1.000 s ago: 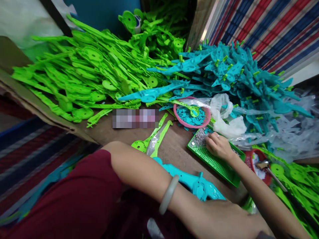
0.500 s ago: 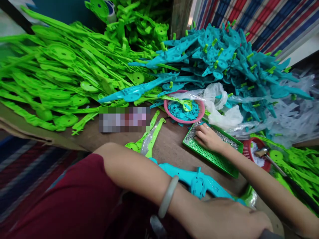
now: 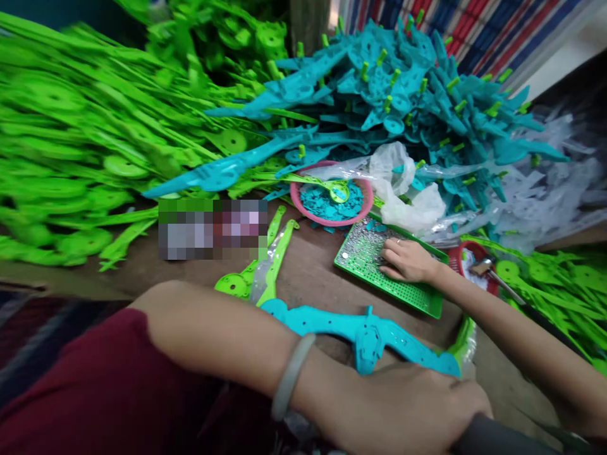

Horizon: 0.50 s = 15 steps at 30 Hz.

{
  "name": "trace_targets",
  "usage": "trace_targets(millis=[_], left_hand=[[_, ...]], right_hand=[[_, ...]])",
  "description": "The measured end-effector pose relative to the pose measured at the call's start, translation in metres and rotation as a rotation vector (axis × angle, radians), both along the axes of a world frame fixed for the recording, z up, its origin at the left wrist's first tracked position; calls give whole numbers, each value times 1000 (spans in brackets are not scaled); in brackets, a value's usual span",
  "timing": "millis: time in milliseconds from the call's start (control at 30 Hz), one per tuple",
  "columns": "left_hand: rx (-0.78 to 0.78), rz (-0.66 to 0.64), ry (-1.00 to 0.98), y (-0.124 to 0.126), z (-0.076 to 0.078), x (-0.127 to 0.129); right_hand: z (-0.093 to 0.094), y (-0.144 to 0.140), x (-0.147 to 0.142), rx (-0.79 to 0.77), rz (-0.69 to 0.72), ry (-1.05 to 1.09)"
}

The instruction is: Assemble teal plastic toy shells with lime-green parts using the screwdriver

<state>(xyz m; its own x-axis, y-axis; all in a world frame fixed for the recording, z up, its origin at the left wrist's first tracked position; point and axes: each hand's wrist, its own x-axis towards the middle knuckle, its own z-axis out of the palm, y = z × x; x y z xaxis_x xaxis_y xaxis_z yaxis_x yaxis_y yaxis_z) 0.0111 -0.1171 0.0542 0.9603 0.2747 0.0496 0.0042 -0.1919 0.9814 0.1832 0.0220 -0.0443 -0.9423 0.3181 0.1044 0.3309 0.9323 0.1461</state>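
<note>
My right hand (image 3: 406, 260) reaches from the right into a green perforated tray (image 3: 393, 294), its fingers curled together among small silvery metal pieces (image 3: 363, 240). What lies between the fingertips is hidden. Near the bottom, my left hand (image 3: 412, 407) is closed round a dark grey handle (image 3: 497, 437), whose far end leaves the frame. A pale bangle circles the left wrist. Just beyond that hand lies a blue plastic part shaped like a bow (image 3: 327, 320), partly covered by it. Bright green plastic arms (image 3: 279, 249) with clear film rest behind the blue part.
Green parts (image 3: 85, 126) are heaped at the left, blue parts (image 3: 393, 95) at the back. A pink bowl (image 3: 332, 221) of blue pieces stands behind the tray. Right of it are a red basket (image 3: 455, 259), a metal-shafted tool (image 3: 507, 291) and clear plastic bags (image 3: 545, 183).
The view has shifted, so most things sit further left. My right hand has drawn back toward the near right side of the tray. My left hand keeps its grip on the dark handle.
</note>
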Motion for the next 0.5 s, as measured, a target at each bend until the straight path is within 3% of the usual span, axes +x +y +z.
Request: trace_targets(millis=[167, 333, 500], left_hand=[[-15, -10, 127, -5, 11, -5], [-56, -48, 135, -3, 18, -8], [-82, -39, 91, -4, 18, -5]], right_hand=[[2, -2, -10, -101, 50, -189], [8, 7, 5, -118, -123, -211], [7, -2, -8, -146, -48, -195]])
